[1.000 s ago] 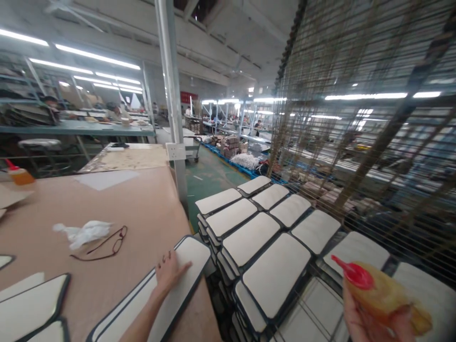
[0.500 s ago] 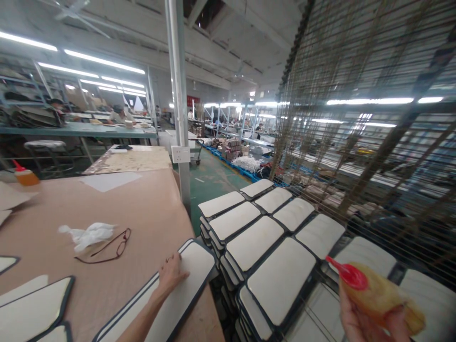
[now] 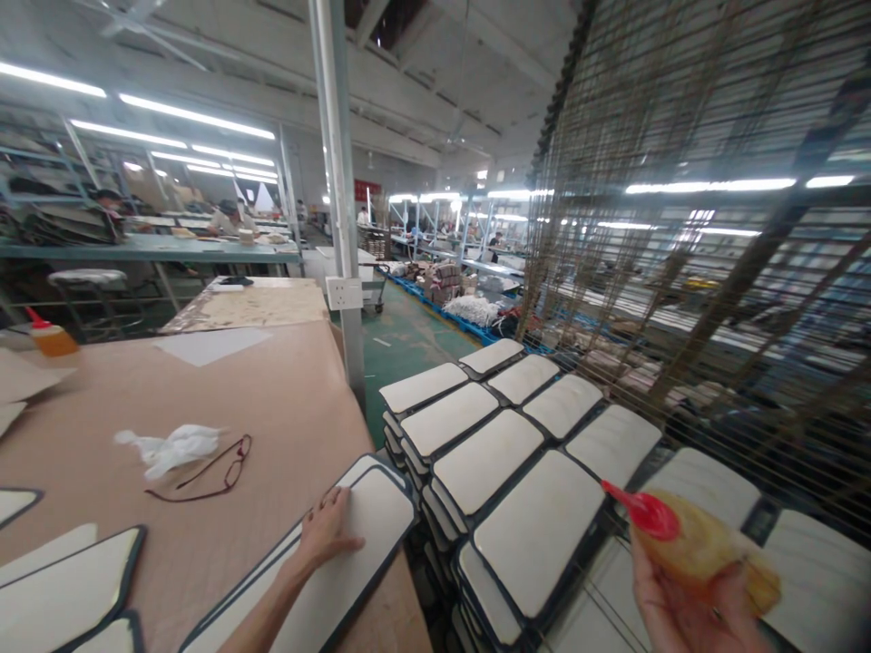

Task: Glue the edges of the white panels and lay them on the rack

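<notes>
My left hand (image 3: 329, 531) lies on a cream panel with a dark border (image 3: 371, 526) at the table's right edge. Its thumb is spread away from its slightly bent fingers, and the fingers rest near the panel's left edge. A second similar panel shows partly underneath. At the lower right, my right hand (image 3: 680, 599) is wrapped round a squeeze bottle (image 3: 708, 549) with a red nozzle and yellowish contents. The bottle is tilted, its nozzle pointing up and left above the stacked panels (image 3: 537, 535).
On the brown table (image 3: 292, 390) are eyeglasses (image 3: 233, 472), crumpled white tissue (image 3: 173, 449), more bordered panels (image 3: 74, 585) and another red-tipped bottle (image 3: 53, 336). A metal post (image 3: 337, 181) with a socket stands behind. Wire mesh (image 3: 680, 227) rises at the right.
The top panel under my left hand has shifted slightly, showing more of the one beneath. My right hand has moved left with the bottle.
</notes>
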The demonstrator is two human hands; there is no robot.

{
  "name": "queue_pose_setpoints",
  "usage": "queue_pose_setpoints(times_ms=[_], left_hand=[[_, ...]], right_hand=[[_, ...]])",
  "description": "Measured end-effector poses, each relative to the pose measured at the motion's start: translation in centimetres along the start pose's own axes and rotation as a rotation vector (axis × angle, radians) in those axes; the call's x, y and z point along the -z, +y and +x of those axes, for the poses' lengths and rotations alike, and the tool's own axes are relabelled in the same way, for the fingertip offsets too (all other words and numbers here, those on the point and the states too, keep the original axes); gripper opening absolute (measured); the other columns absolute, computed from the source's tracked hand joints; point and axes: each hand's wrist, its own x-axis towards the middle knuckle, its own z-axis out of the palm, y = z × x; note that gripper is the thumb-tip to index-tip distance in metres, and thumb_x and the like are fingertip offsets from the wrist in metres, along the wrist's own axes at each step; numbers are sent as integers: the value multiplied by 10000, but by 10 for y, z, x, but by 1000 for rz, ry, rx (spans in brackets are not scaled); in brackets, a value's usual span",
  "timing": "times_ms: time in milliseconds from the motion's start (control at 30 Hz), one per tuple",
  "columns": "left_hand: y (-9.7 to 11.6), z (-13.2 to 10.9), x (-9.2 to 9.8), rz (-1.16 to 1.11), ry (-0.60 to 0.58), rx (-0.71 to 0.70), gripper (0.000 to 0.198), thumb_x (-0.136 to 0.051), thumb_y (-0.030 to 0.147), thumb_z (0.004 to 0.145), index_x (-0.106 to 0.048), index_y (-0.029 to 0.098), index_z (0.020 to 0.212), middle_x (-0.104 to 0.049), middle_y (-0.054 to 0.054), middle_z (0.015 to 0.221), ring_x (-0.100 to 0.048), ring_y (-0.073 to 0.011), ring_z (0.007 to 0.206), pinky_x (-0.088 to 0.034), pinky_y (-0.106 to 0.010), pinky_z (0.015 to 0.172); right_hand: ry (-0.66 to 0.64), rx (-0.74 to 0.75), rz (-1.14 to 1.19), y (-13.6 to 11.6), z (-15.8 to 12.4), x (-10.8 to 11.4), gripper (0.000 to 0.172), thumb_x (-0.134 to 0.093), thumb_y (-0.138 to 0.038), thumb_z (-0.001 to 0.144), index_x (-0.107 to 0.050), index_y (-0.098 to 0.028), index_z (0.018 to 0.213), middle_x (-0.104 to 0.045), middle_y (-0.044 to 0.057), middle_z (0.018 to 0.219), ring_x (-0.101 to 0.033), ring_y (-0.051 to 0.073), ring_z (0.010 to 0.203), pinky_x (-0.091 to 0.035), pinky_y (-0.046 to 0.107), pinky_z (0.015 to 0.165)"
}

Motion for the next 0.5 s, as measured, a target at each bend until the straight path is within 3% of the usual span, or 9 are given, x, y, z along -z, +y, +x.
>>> queue_pose_setpoints(times_ms=[167, 333, 433, 500], left_hand=[[3, -10, 5, 28, 7, -42, 707, -630, 203, 548, -440, 157, 1227, -446, -149, 1341, -408, -299, 1212, -329, -429, 947], [-1, -2, 2, 21, 42, 50, 771, -652, 192, 509, -436, 104, 1244, -476, -191, 1277, -441, -321, 1180, -394, -395, 897], [-14, 8, -2, -103, 88, 18, 571, -629, 252, 560, -554, 93, 1104, -593, -170, 1111, -547, -291, 1051, -422, -350, 880], [-21, 11, -3, -242, 177, -24, 424, -572, 317, 633, -603, 131, 1013, -657, -129, 994, -601, -268, 956, -444, -330, 858]], right_hand=[[-110, 35, -46, 6, 12, 7, 324, -630, -371, 761, -637, -177, 1021, -663, 54, 1084, -589, 196, 1043, -583, 280, 689], [-208, 46, -77, 19, 17, 4, 321, -615, -401, 774, -641, -186, 1011, -671, 55, 1052, -614, 177, 979, -539, 299, 802], [-282, 101, -86, 24, 17, 1, 286, -616, -394, 776, -647, -208, 991, -681, 39, 1021, -619, 171, 963, -493, 339, 888], [-313, 116, -90, 25, 16, -2, 285, -625, -391, 770, -646, -218, 995, -686, 30, 1004, -619, 170, 962, -473, 357, 915]])
